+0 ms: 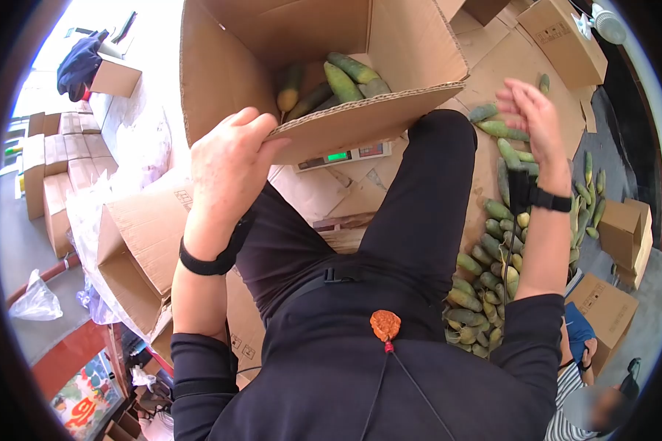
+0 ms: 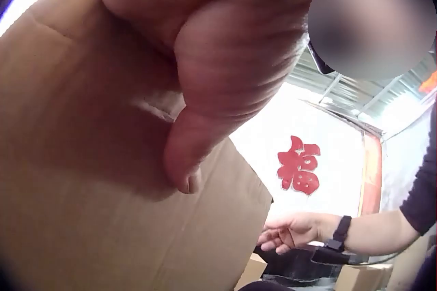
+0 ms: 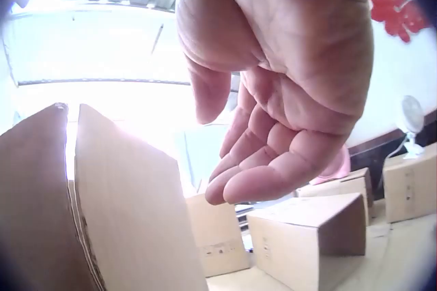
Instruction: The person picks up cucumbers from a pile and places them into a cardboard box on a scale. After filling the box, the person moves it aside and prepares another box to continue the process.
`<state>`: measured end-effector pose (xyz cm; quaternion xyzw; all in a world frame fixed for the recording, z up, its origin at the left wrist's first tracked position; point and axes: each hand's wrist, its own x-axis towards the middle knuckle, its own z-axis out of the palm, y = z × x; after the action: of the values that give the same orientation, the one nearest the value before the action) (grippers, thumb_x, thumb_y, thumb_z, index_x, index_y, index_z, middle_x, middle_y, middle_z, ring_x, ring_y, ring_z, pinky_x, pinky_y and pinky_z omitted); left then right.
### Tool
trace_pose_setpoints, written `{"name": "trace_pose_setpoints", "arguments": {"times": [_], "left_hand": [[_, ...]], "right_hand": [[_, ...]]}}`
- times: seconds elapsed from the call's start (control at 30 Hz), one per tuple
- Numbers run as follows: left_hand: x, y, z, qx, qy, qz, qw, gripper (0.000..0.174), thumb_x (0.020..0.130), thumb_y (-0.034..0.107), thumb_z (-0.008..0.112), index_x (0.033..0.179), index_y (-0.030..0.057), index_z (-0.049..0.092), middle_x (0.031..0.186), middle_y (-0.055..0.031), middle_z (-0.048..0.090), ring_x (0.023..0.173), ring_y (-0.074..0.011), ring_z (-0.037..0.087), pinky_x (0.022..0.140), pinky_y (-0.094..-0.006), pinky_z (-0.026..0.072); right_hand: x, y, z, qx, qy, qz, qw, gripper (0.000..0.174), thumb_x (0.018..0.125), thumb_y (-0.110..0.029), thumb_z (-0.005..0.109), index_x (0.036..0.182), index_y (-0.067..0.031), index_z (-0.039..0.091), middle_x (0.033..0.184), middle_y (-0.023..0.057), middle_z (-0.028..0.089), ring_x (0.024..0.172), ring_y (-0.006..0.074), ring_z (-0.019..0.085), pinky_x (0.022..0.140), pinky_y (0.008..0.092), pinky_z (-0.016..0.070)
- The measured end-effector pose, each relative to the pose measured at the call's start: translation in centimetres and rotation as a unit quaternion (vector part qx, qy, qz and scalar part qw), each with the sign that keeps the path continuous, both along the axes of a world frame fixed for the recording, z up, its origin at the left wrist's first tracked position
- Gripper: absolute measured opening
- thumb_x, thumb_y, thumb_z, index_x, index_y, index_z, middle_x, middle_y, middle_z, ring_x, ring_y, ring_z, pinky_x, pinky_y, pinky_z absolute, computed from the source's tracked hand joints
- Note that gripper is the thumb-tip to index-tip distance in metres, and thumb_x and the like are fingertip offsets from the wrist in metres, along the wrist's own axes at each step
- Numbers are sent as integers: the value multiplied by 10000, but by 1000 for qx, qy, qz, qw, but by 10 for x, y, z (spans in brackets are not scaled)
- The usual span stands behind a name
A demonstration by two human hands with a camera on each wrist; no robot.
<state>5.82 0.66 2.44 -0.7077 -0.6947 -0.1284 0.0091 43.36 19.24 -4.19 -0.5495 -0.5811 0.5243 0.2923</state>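
An open cardboard box (image 1: 353,126) stands tilted at the top of the head view, several green radishes (image 1: 342,82) lying inside. My left hand (image 1: 232,162) grips the box's near edge at its left corner; in the left wrist view the thumb (image 2: 184,158) lies along the cardboard's outer face. Part of a scale (image 1: 371,151) with a lit green display shows beneath the box. To the right of the box, my right hand (image 1: 535,123) is in the air with loosely bent fingers and nothing in it, above loose radishes (image 1: 504,130).
A large pile of green radishes (image 1: 482,294) lies along my right leg. Cardboard boxes stand at left (image 1: 136,250) and right (image 1: 621,235). A small white fan (image 1: 608,26) is at the far right. Another person (image 1: 585,397) is at the lower right.
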Motion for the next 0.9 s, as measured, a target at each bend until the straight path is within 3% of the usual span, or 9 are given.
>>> {"name": "trace_pose_setpoints", "arguments": {"times": [0.2, 0.4, 0.53, 0.73, 0.9], "left_hand": [[-3, -1, 4, -13, -44, 1, 999, 221, 755, 180, 698, 713, 49, 525, 701, -94, 490, 690, -294, 557, 583, -377, 443], [-4, -4, 11, -51, -76, 30, 995, 154, 738, 76, 709, 742, 8, 571, 705, -114, 510, 638, -281, 548, 584, -341, 436], [2, 0, 14, -87, -83, 77, 990, 142, 734, 76, 718, 792, 10, 607, 726, -104, 529, 654, -263, 561, 598, -322, 444], [6, -5, 17, -60, -107, 36, 992, 264, 713, 53, 736, 965, 25, 663, 876, -82, 624, 789, -209, 615, 660, -284, 474], [3, -8, 14, -23, -92, 28, 995, 336, 692, -7, 744, 1016, 29, 664, 903, -77, 628, 842, -187, 624, 666, -279, 494]], "right_hand": [[75, -53, -74, -116, 26, -115, 986, 314, 940, -274, 547, 1191, -88, 586, 1050, 53, 662, 869, 126, 630, 689, 246, 484], [105, -103, -128, -217, 26, -199, 955, 277, 927, -241, 568, 1155, -87, 592, 1000, 40, 675, 805, 103, 626, 632, 235, 491], [110, -126, -168, -245, 25, -216, 945, 279, 920, -243, 572, 1155, -96, 594, 996, 38, 677, 792, 107, 633, 623, 250, 488], [105, -169, -224, -288, -23, -227, 930, 236, 916, -209, 541, 1109, -98, 616, 941, 35, 679, 733, 117, 637, 594, 267, 485], [128, -233, -281, -353, -98, -212, 906, 207, 914, -207, 551, 1089, -118, 616, 914, 20, 667, 712, 121, 629, 566, 267, 488]]}}
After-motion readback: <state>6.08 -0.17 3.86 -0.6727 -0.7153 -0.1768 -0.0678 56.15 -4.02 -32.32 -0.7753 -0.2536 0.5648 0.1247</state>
